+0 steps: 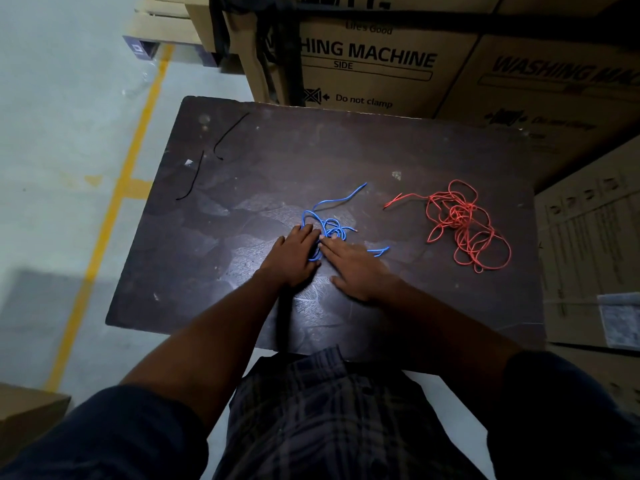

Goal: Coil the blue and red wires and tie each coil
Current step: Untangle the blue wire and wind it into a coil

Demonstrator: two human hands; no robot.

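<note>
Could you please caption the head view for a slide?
Left hand and right hand touch the tangled blue wire; red wire lies apart.

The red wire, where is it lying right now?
In the head view the red wire lies as a loose tangle on the right side of the dark table, right of the blue wire and not touching it.

Warehouse storage area: stacked washing machine cartons (367, 64) behind the tabletop (214, 244), yellow lane line (114, 202) on concrete floor (52, 133).
</note>
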